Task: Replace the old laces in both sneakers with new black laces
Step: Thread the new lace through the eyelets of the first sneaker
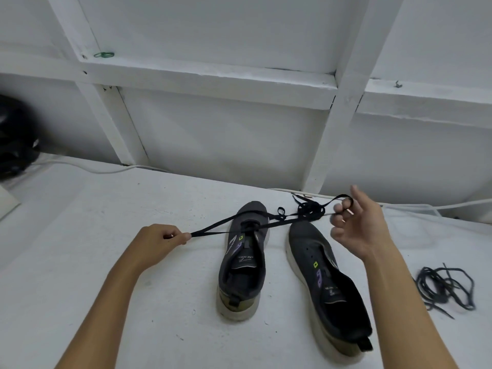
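Left sneaker [243, 259]: dark grey, pale sole, toe pointing away, standing on the white worktop [93, 235]. A new black lace [213, 229] runs through its front eyelets only; the eyelets nearer the tongue look bare.

Right sneaker [324, 278]: just beside the first, same way round, no lace in its eyelets as far as can be seen.

Left hand [159, 242]: fingers curled, pinching a doubled run of the lace and drawing it out taut to the left of the shoe.

Right hand [356, 222]: raised beyond the toe of the right sneaker, thumb and forefinger pinching the other end of the same lace; remaining fingers loosely spread.

Spare lace bundle [310, 209]: black, coiled, lying on the worktop beyond the two toes, probably the lace for the second shoe.

Old laces [444, 286]: a loose dark tangle on the worktop, well apart to the right.

Other items: white cable [106, 170] along the back edge; green rubber bands [104, 54] on a wall ledge.

Step in hand, by judgement: evening the two ends across the first eyelets of the left sneaker. Early stage; one shoe barely begun, the other untouched.

Next move calls for: matching the end lengths, then crossing each tip into the next eyelet pair, keeping the flat lace untwisted.
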A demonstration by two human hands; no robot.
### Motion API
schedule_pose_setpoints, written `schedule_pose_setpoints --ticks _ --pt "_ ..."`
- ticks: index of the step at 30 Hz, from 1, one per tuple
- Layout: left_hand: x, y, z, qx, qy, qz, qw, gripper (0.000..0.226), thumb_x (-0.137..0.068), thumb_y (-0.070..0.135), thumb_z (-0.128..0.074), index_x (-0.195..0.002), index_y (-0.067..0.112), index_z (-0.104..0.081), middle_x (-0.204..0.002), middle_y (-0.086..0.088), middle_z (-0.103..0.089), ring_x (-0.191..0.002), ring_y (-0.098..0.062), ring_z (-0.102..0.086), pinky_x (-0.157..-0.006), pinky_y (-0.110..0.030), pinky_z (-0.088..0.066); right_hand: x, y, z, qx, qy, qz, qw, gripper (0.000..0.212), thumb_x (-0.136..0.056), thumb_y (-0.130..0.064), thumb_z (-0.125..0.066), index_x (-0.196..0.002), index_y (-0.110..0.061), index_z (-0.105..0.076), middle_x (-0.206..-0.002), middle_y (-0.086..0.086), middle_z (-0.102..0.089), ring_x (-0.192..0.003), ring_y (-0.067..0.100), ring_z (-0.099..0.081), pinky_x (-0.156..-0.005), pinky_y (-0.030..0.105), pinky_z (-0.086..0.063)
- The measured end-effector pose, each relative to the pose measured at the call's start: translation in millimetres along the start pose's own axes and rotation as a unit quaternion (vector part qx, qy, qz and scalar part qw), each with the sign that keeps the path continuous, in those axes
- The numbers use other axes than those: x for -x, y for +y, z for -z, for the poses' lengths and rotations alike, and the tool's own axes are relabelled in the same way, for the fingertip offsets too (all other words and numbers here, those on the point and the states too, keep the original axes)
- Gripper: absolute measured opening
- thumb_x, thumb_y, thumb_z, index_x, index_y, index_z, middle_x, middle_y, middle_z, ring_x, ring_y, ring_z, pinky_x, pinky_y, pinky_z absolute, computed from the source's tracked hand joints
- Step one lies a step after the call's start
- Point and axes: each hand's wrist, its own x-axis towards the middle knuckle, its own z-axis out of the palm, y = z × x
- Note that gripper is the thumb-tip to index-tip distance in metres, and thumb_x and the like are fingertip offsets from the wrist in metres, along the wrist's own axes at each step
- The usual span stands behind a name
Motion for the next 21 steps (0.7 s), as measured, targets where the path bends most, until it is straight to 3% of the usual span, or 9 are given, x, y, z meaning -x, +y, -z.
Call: schedule_pose_setpoints --ticks 1,2,4,6,8,11,15,18,21 --pt "0.0 -1.9 -1.5 -0.004 0.001 0.002 1.0 0.031 -0.089 0.05 -0.068 -0.07 0.026 -0.073 -0.054 0.01 -0.051 -0.055 -0.011 -0.044 -0.056 -0.025 -0.032 0.3 -0.8 4.3 0.119 0.043 0.013 0.992 0.039 -0.095 -0.046 -0.058 -0.066 -0.02 -0.055 -0.063 -0.005 -0.06 -0.053 0.012 -0.041 -0.049 0.024 -0.024" --pt "0.0 -3.5 -3.2 -0.007 0.004 0.004 1.0 0.03 -0.089 0.049 -0.068 -0.071 0.025 -0.073 -0.056 0.009 -0.053 -0.056 -0.011 -0.046 -0.056 -0.025 -0.033 -0.1 -0.6 8.2 0.297 0.092 0.018 0.95 0.037 -0.096 -0.043 -0.057 -0.072 -0.015 -0.062 -0.064 -0.004 -0.066 -0.056 0.013 -0.046 -0.05 0.024 -0.031" --pt "0.3 -3.6 -5.5 -0.013 0.008 0.0 1.0 0.026 -0.091 0.045 -0.067 -0.074 0.026 -0.072 -0.062 0.005 -0.059 -0.058 -0.011 -0.049 -0.056 -0.024 -0.036 -2.2 4.4 14.4 0.583 0.174 0.034 0.793 0.041 -0.095 -0.044 -0.058 -0.088 -0.005 -0.07 -0.079 0.005 -0.072 -0.073 0.023 -0.061 -0.064 0.03 -0.046" --pt "1.0 1.2 -7.0 -0.011 0.008 -0.01 1.0 0.023 -0.093 0.042 -0.065 -0.077 0.027 -0.072 -0.068 0.001 -0.064 -0.058 -0.011 -0.049 -0.055 -0.024 -0.036 1.0 9.7 7.6 0.685 0.217 0.049 0.693 0.046 -0.093 -0.051 -0.062 -0.106 -0.007 -0.067 -0.108 0.009 -0.068 -0.099 0.033 -0.064 -0.075 0.034 -0.046" --pt "2.4 10.5 -7.5 -0.002 0.004 -0.03 1.0 0.021 -0.093 0.041 -0.064 -0.078 0.03 -0.072 -0.064 0.006 -0.061 -0.056 -0.006 -0.048 -0.054 -0.023 -0.036 6.0 16.0 -13.8 0.681 0.205 0.128 0.691 0.043 -0.091 -0.049 -0.066 -0.118 -0.016 -0.068 -0.125 0.007 -0.063 -0.112 0.033 -0.062 -0.08 0.035 -0.044" --pt "6.7 32.6 -7.4 0.014 -0.008 -0.077 0.997 0.018 -0.093 0.041 -0.066 -0.079 0.033 -0.073 -0.061 0.013 -0.06 -0.055 -0.001 -0.049 -0.056 -0.022 -0.037 13.7 33.1 -57.0 0.632 0.056 0.259 0.728 0.028 -0.091 -0.037 -0.069 -0.118 -0.028 -0.072 -0.113 -0.007 -0.071 -0.108 0.022 -0.063 -0.087 0.032 -0.047" --pt "15.6 64.8 -3.2 0.05 -0.022 -0.146 0.988 0.013 -0.093 0.038 -0.067 -0.082 0.034 -0.075 -0.071 0.019 -0.067 -0.064 0.001 -0.055 -0.058 -0.012 -0.039 15.3 63.1 -109.1 0.666 -0.177 0.263 0.675 0.053 -0.091 -0.035 -0.072 -0.142 -0.036 -0.056 -0.135 -0.01 -0.06 -0.116 0.017 -0.058 -0.101 0.036 -0.047" --pt "20.2 77.4 2.0 0.067 -0.036 -0.19 0.979 0.011 -0.092 0.036 -0.067 -0.086 0.034 -0.076 -0.085 0.015 -0.072 -0.071 -0.003 -0.058 -0.065 -0.014 -0.044 7.8 72.4 -125.5 0.673 -0.233 0.261 0.652 0.029 -0.093 -0.037 -0.068 -0.122 -0.039 -0.069 -0.113 -0.01 -0.069 -0.106 0.015 -0.06 -0.092 0.041 -0.052" --pt "18.6 73.7 7.6 0.065 -0.031 -0.185 0.98 0.013 -0.092 0.039 -0.067 -0.084 0.034 -0.075 -0.081 0.009 -0.071 -0.07 -0.011 -0.057 -0.067 -0.025 -0.046 6.7 71.8 -126.4 0.669 -0.191 0.277 0.663 0.014 -0.098 -0.034 -0.057 -0.1 -0.029 -0.07 -0.093 -0.005 -0.07 -0.093 0.021 -0.061 -0.081 0.039 -0.053"
